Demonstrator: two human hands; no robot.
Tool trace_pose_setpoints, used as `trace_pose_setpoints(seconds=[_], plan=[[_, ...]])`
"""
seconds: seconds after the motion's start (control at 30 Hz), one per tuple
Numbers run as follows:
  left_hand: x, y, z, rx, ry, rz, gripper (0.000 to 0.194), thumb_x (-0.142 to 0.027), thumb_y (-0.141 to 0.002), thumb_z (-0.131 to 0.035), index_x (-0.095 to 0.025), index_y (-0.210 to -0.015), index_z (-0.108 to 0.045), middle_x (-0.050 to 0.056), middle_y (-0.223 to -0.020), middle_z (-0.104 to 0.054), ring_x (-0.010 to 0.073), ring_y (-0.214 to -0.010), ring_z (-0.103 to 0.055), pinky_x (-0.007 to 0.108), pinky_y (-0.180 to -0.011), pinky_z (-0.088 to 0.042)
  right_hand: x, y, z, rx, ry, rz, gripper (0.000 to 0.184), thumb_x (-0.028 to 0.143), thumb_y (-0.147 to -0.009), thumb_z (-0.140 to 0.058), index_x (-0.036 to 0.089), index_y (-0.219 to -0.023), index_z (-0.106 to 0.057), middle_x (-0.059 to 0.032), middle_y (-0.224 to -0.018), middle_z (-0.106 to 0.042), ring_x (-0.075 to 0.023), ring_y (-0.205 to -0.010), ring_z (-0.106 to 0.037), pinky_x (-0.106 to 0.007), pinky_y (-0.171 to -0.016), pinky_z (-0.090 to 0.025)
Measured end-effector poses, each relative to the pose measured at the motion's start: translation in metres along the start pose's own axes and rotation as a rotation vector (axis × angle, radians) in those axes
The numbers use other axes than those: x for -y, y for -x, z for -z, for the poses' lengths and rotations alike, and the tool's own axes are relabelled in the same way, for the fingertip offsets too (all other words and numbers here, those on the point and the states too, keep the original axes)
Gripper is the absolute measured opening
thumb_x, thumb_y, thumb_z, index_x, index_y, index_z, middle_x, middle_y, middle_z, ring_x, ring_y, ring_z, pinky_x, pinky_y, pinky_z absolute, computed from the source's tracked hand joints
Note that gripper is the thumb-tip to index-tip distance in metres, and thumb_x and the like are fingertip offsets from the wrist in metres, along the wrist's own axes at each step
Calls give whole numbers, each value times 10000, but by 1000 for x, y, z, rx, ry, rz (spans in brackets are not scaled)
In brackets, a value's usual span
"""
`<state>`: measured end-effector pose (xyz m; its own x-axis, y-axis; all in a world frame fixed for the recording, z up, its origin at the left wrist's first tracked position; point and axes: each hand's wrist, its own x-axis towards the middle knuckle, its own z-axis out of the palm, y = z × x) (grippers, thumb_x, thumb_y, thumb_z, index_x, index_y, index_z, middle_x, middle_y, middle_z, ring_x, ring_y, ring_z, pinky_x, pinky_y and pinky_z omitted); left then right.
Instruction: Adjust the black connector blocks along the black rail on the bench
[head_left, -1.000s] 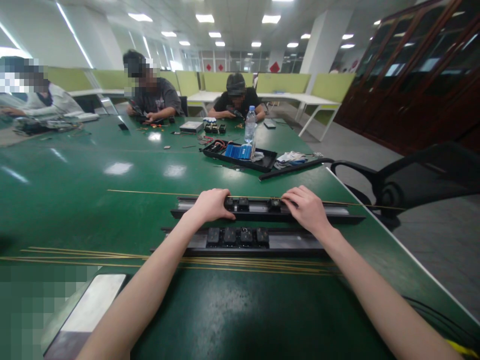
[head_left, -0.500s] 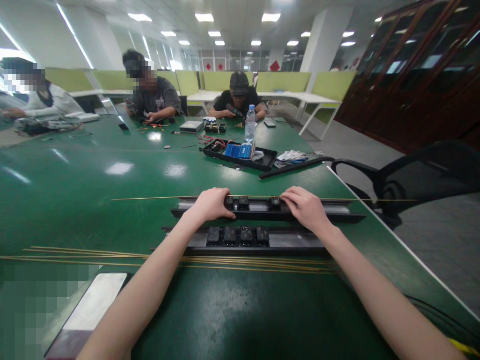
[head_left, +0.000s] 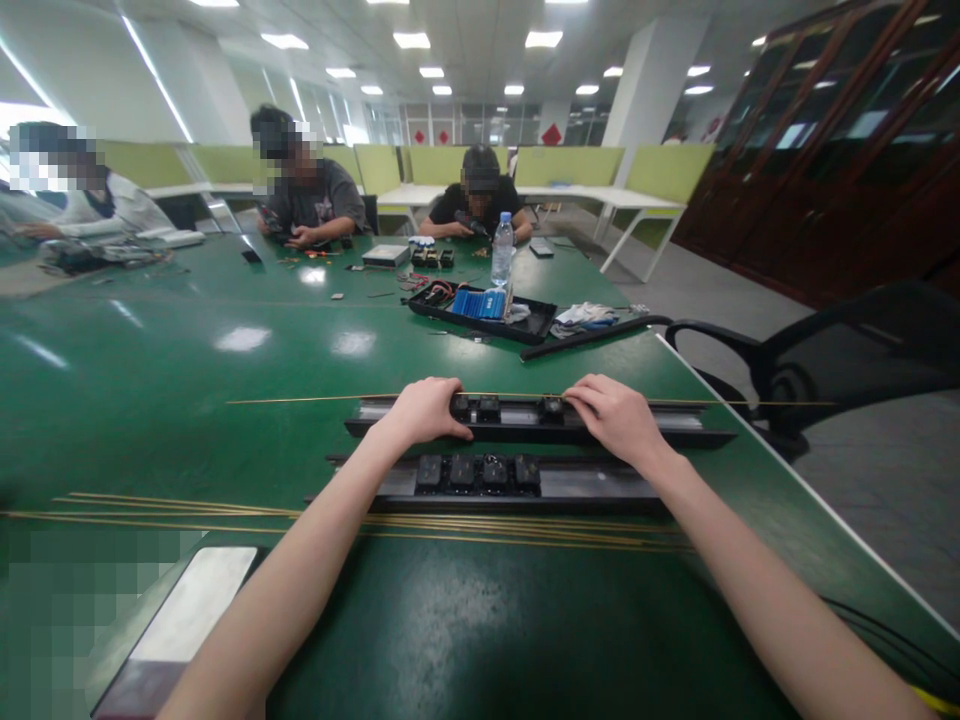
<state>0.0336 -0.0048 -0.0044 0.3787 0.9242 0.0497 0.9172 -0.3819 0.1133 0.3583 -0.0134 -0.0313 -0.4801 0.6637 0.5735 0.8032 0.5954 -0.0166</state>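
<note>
A long black channel rail (head_left: 525, 432) lies crosswise on the table, with small black blocks (head_left: 489, 407) set in it. My left hand (head_left: 426, 408) is closed around the rail's left part, thumb on the near side and fingers over the far side beside a block. Along the rail's far edge runs a thin brass-coloured rod (head_left: 315, 400), reaching past both ends. My right hand (head_left: 616, 410) pinches this rod near the right-hand block. Nearer me is a second black rail (head_left: 592, 480) holding several black blocks (head_left: 463, 471). Both forearms partly cover it.
Several loose thin rods (head_left: 525, 525) lie in front of the rails. A phone-like slab (head_left: 196, 600) is at lower left. Farther back are a black tray (head_left: 536, 322) with a blue part, a water bottle (head_left: 502, 255) and cloth gloves (head_left: 589, 318). People sit beyond; a chair (head_left: 847, 350) stands right.
The camera view has shifted very slightly. Both hands keep the same grip, and the rod and rails show no clear movement.
</note>
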Motion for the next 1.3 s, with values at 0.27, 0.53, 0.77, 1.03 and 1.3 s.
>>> trace_pose_setpoints(seconds=[0.27,0.53,0.77,1.03,1.3], plan=[[3,-2,-5,-26,25,-25,693,-642,-619,-804,-206,-1134,-648,115,-1096,-741,338,-1005,-691,391,-813,-537,-10,-2,10,44,46,44,226,231,-972,-510,212,-939,-733,-72,-954,-736,-211,-868,-659,-341,-743,-512],[3,-1,-4,-14,45,-22,693,-621,-615,-819,-217,-1151,-644,107,-1124,-737,334,-1043,-684,384,-857,-534,-24,0,18,50,118,15,185,277,-938,-577,227,-816,-706,-50,-893,-739,-214,-859,-642,-337,-656,-482],[3,-2,-4,-21,28,-35,694,-645,-618,-806,-209,-1134,-646,113,-1118,-738,336,-1028,-687,382,-834,-535,-27,-1,25,69,179,17,166,249,-907,-617,229,-762,-696,-46,-821,-731,-229,-873,-596,-340,-568,-416],[5,-3,-6,-24,32,-44,687,-645,-615,-805,-201,-1116,-650,115,-1088,-741,339,-1007,-691,384,-819,-535,-32,0,30,101,178,-26,200,271,-895,-642,228,-702,-675,-51,-813,-711,-227,-886,-561,-330,-530,-356],[4,-3,-5,-22,35,-37,678,-636,-620,-806,-199,-1116,-655,118,-1091,-742,343,-1016,-690,380,-818,-531,-49,3,37,197,198,-73,174,284,-888,-622,224,-739,-686,-44,-833,-704,-205,-843,-608,-302,-569,-367]])
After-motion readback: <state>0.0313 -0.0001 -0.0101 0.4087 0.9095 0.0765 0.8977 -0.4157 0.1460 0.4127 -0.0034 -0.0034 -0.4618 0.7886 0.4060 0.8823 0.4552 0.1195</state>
